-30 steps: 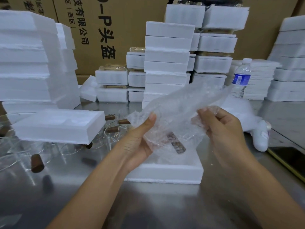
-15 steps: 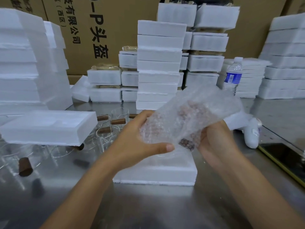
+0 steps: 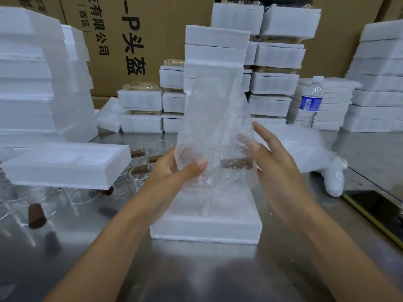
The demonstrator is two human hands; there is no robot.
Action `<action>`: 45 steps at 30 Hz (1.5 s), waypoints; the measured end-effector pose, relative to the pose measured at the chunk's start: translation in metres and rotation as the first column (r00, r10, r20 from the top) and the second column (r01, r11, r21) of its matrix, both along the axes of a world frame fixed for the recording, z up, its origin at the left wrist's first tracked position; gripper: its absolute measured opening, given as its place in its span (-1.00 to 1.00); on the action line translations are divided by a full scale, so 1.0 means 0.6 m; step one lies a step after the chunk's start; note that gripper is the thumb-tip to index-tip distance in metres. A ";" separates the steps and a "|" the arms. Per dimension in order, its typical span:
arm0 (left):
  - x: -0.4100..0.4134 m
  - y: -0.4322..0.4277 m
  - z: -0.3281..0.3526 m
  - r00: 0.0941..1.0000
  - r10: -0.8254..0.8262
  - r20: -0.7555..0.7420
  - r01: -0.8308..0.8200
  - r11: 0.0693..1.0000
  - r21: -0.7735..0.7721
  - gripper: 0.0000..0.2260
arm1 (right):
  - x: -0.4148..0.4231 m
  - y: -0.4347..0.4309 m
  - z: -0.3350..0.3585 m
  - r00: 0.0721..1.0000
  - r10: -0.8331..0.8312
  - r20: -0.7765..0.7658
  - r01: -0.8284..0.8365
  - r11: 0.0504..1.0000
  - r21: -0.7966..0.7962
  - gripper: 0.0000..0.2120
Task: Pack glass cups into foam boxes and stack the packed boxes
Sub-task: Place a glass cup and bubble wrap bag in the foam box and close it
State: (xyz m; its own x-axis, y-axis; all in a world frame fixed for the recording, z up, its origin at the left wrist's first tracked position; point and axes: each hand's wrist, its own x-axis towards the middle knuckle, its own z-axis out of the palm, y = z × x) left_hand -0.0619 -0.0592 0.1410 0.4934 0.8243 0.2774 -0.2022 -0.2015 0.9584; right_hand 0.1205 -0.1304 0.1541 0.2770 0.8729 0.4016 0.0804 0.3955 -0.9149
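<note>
Above the white foam box (image 3: 206, 229), the left hand (image 3: 172, 171) pinches a clear bubble-wrap pouch (image 3: 214, 127) holding a glass cup (image 3: 236, 164) (likely fragile, slippery: support underneath); the right hand (image 3: 274, 166), fingers straight, touches it.

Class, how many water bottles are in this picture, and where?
1. The water bottle stands upright at the back right of the table, beside stacked foam boxes. Others may be hidden behind the stacks.

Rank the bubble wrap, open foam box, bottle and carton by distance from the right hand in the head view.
1. bubble wrap, touching the right hand
2. foam box, just below it
3. bottle, back right
4. carton, farthest back, left
</note>
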 end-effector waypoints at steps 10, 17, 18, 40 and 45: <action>0.003 -0.010 0.003 0.977 0.055 -0.208 -0.015 0.982 0.191 -0.59 | -0.025 0.013 -0.033 0.974 -0.225 -0.020 0.224 0.974 -0.044 -0.88; 0.011 -0.022 0.006 0.987 -0.034 -0.156 0.067 0.976 0.209 -0.55 | -0.028 0.013 -0.038 0.937 -0.348 -0.033 0.347 0.938 -0.008 -0.91; 0.011 -0.021 0.005 0.989 -0.031 -0.145 0.062 0.974 0.216 -0.57 | -0.027 0.013 -0.037 0.939 -0.344 -0.021 0.344 0.939 -0.005 -0.92; 0.024 -0.036 0.006 0.994 -0.067 -0.092 0.095 0.931 0.353 -0.51 | -0.030 -0.011 -0.010 0.828 -0.160 0.537 0.106 0.986 0.131 -0.52; 0.024 -0.040 0.000 0.975 0.082 -0.209 0.041 0.850 0.525 -0.57 | -0.028 -0.003 -0.011 0.951 -0.145 0.274 0.142 0.989 0.033 -0.71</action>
